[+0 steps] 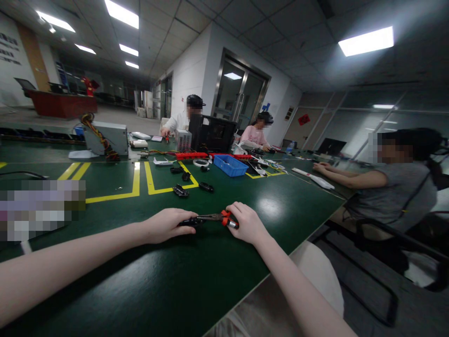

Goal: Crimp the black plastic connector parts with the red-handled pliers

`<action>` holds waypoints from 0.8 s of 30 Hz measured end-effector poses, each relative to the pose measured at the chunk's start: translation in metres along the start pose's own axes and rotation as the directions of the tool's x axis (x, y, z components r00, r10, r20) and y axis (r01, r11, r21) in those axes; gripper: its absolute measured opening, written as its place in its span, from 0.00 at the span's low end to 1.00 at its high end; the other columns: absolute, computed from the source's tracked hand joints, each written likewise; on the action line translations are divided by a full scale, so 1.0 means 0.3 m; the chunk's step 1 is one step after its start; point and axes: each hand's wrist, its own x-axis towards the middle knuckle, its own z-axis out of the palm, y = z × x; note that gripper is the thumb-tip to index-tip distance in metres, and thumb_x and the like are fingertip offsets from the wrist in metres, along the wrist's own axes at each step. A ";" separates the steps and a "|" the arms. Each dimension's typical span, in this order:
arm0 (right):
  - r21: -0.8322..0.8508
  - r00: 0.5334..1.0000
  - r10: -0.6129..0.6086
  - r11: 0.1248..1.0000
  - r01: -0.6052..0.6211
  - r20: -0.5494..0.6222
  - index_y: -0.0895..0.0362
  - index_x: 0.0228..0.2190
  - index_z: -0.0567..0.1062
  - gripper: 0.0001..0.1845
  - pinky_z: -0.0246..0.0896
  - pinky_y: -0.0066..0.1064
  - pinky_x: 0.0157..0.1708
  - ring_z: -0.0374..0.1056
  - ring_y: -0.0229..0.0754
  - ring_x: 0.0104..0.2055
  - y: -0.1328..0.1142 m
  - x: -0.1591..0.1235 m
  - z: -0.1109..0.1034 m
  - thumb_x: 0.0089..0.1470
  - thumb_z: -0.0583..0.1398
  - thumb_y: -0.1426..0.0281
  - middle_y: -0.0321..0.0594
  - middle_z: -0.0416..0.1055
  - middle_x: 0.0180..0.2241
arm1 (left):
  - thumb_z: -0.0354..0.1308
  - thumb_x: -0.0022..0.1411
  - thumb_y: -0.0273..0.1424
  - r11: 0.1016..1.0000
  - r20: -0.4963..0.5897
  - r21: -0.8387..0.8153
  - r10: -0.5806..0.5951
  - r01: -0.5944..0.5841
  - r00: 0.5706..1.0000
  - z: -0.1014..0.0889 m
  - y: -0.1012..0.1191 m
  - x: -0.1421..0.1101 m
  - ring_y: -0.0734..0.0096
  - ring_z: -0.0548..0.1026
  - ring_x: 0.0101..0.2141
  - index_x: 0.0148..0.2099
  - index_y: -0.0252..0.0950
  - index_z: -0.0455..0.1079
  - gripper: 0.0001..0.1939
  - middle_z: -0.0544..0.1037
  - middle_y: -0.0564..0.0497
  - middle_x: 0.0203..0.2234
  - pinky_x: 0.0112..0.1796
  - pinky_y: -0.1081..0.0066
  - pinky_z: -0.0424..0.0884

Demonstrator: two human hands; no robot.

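Head view shows the left hand (pixel 166 225) with its fingers pinched on a small black plastic part (pixel 189 222), held low over the dark green, glossy surface (pixel 140 290). The right hand (pixel 247 223) has its fingers curled round the red handles of a pair of metal pliers (pixel 225 217), whose nose points across to the part and meets it at the end nearer the right hand; whether the jaws are closed on it, I cannot tell. Farther out, several loose black plastic pieces (pixel 180 190) lie in and beside a yellow tape outline (pixel 150 180). To the right of these sits a blue rectangular plastic bin (pixel 230 166), with a black computer case (pixel 214 135) standing behind it. Off to the left stands a grey metal box with bundled cables (pixel 115 138). Over on the right, a person in a grey top (pixel 403 187) sits at the surface, near a long white object (pixel 313 179)
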 end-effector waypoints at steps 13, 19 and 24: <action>0.030 1.000 0.003 1.000 -0.003 0.011 0.58 0.39 0.68 0.14 0.60 0.35 0.38 0.64 0.43 0.37 -0.007 0.003 -0.009 0.47 0.58 0.73 0.44 0.69 0.37 | 0.52 0.66 0.43 0.997 -0.007 0.059 -0.042 0.042 0.999 0.000 0.006 -0.003 0.58 0.72 0.50 0.61 0.39 0.60 0.25 0.73 0.44 0.52 0.49 0.63 0.66; 0.016 1.000 0.011 1.000 -0.012 0.007 0.58 0.39 0.68 0.14 0.60 0.34 0.38 0.64 0.43 0.37 -0.007 0.003 -0.008 0.46 0.58 0.74 0.44 0.69 0.37 | 0.50 0.67 0.42 1.000 0.010 0.009 -0.016 0.016 1.000 -0.007 0.008 -0.001 0.59 0.73 0.49 0.58 0.38 0.63 0.21 0.74 0.46 0.50 0.48 0.64 0.67; 0.017 1.000 -0.001 1.000 0.002 -0.004 0.58 0.39 0.68 0.15 0.60 0.35 0.39 0.64 0.44 0.38 -0.002 0.002 0.000 0.46 0.58 0.73 0.44 0.69 0.37 | 0.50 0.67 0.42 1.000 0.022 0.015 -0.014 0.013 1.000 -0.004 0.002 0.002 0.59 0.73 0.48 0.57 0.39 0.64 0.20 0.74 0.46 0.49 0.48 0.63 0.67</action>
